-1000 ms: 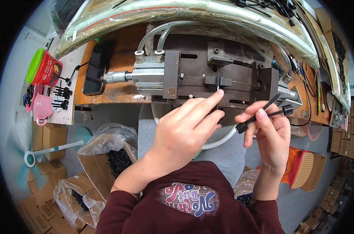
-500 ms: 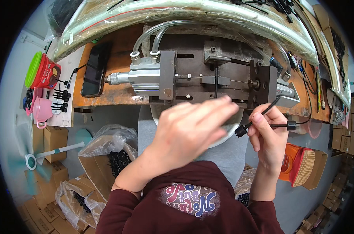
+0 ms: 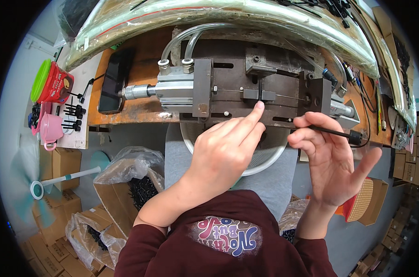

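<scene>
My left hand (image 3: 228, 147) reaches over the near edge of the metal fixture (image 3: 232, 108), fingers stretched out. Its index fingertip meets the near end of a black rod (image 3: 260, 87) lying across a small grey block (image 3: 251, 95) on the fixture. To the right, my right hand (image 3: 332, 154) holds another black rod (image 3: 329, 130) between its fingers, with the thumb spread wide. A wider black cap (image 3: 355, 137) sits on that rod's right end. Part of the rod is hidden by the fingers.
Pneumatic cylinders (image 3: 174, 90) with clear hoses flank the fixture. A phone (image 3: 114, 83) lies left on the wooden bench. Below the fixture, a white-rimmed basket (image 3: 265, 166) rests by my lap. A fan (image 3: 37, 189) and an open carton (image 3: 112, 194) of black parts stand lower left.
My left hand has come to the fixture rod, index finger extended. My right thumb has swung outward. The ridged-headed black rod seen in my right hand is no longer visible there.
</scene>
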The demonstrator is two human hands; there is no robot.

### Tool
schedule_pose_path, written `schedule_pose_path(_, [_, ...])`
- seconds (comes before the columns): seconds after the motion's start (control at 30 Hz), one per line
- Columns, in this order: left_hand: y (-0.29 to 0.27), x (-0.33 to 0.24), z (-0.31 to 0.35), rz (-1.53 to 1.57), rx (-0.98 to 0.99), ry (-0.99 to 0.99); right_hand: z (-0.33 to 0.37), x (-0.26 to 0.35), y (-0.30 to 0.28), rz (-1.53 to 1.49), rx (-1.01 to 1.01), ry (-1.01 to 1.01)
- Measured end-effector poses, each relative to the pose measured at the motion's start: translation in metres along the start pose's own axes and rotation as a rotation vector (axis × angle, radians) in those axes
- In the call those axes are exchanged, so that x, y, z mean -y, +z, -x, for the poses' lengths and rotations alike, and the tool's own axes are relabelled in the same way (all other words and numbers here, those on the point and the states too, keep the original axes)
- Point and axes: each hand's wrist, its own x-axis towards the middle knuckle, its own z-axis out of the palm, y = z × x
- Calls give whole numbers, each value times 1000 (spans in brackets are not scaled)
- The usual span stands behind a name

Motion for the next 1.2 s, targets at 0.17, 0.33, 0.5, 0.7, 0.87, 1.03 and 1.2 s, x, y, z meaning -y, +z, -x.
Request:
schedule_pose_path(0.17, [-2,0,-13,-105,35,20,7,9,-13,172,14,2])
schedule_pose_path(0.33, [-15,0,-19,-56,144,-5,5,14,-4,236,-40,-95])
schedule_pose_path(0.5, [-49,10,-48,108,80,18,-1,3,-1,971,209,-306])
schedule_pose_path(0.7, [-69,52,-136,-210,-191,133,-8,-27,-1,1331,263,-482])
schedule_pose_path(0.87, [-59,84,-184,-333,-44,33,-14,-37,7,1587,316,-540])
schedule_pose_path(1.03, [-52,67,-208,-425,156,-71,-19,-41,9,1599,269,-580])
schedule_pose_path(1.2, [-50,86,-222,-454,242,67,-16,-41,9,1562,263,-573])
